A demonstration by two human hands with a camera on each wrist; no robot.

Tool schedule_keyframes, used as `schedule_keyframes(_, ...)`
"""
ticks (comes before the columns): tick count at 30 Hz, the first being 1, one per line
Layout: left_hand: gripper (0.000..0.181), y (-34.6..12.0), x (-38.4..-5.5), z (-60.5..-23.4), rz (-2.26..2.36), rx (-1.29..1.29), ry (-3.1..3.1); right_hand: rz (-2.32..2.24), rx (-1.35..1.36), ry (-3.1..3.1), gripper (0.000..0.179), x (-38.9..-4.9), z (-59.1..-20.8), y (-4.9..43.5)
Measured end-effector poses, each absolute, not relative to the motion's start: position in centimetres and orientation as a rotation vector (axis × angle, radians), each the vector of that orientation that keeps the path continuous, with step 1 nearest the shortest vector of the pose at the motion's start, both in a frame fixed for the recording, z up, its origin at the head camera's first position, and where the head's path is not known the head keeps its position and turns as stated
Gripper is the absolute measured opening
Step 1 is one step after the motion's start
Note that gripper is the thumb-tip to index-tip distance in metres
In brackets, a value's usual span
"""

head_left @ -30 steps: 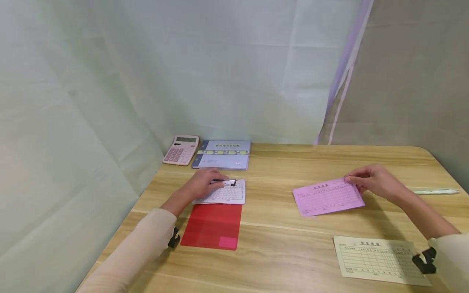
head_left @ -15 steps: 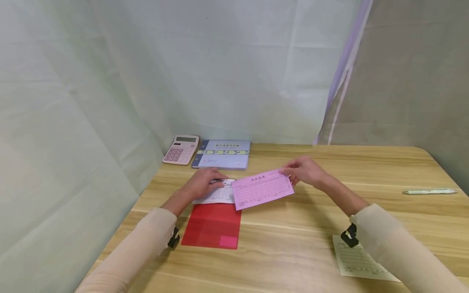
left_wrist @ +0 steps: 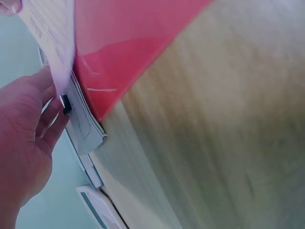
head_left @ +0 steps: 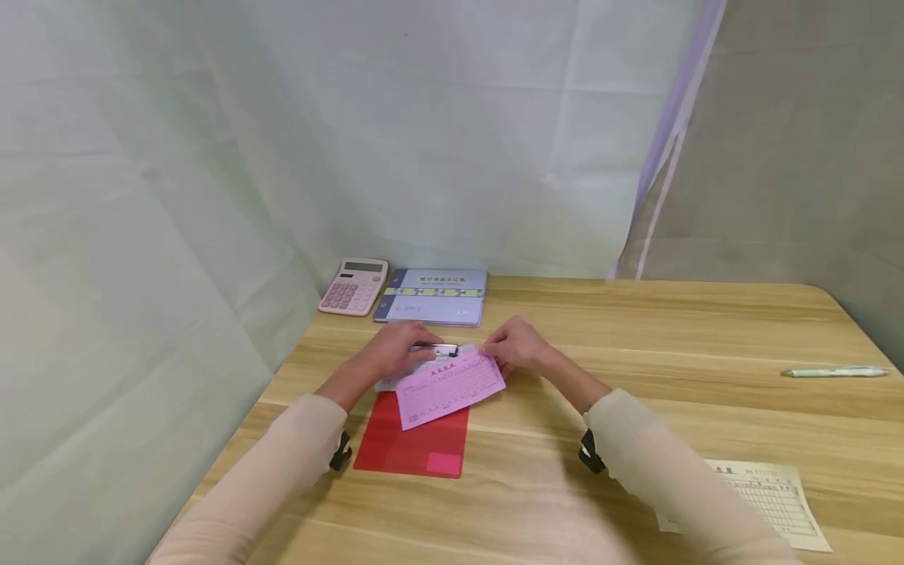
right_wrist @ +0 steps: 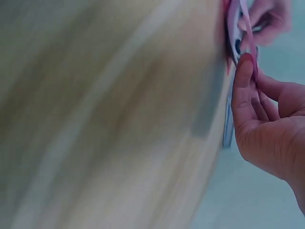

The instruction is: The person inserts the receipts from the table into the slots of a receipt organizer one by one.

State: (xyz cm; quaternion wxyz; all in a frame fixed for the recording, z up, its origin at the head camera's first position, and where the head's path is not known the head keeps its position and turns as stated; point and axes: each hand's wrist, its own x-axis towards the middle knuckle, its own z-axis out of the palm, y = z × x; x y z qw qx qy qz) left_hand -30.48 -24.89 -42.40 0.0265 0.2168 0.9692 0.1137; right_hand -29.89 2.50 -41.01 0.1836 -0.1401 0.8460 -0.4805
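A red clipboard (head_left: pixel 395 447) lies on the table, with white printed forms (head_left: pixel 387 385) over its upper part. At its top edge my left hand (head_left: pixel 395 349) holds the metal clip (head_left: pixel 446 350), thumb on the near side and fingers on the far side. Between thumb and fingers my right hand (head_left: pixel 518 344) pinches the upper right corner of a pink printed slip (head_left: pixel 452 390). This slip slants over the forms and the red board, covering part of both. In the left wrist view, the slip (left_wrist: pixel 55 43) hangs close by the clip's black end (left_wrist: pixel 66 104).
Behind the clipboard lie a blue ledger book (head_left: pixel 438 298) and a pink calculator (head_left: pixel 355 287). A pale green form (head_left: pixel 777 502) sits at front right, partly under the right sleeve. Farther right is a pen (head_left: pixel 835 372). Pale curtains (head_left: pixel 452 157) rise behind the table.
My right hand has carried the pink slip leftward from the table's right half to over the clipboard. The left hand has stayed at the clip.
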Motion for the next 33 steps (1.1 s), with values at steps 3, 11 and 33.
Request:
schedule_keyframes(3, 0.036, -24.8, -30.6, -42.3, 0.345, 0.668, 2.989, -1.346, -0.379, 2.412, 0.017, -29.7, -41.7, 1.3)
schedule_keyframes(11, 0.035, -24.6, -30.5, -42.1, 0.313, 0.666, 2.989, -1.32, -0.383, 2.506, 0.02, -29.6, -42.6, -0.4)
schedule_keyframes(33, 0.033, -24.2, -29.7, -42.1, -0.001, 0.897, 3.06, -1.072, -0.494, 2.8, 0.018, -29.7, -43.4, -1.9)
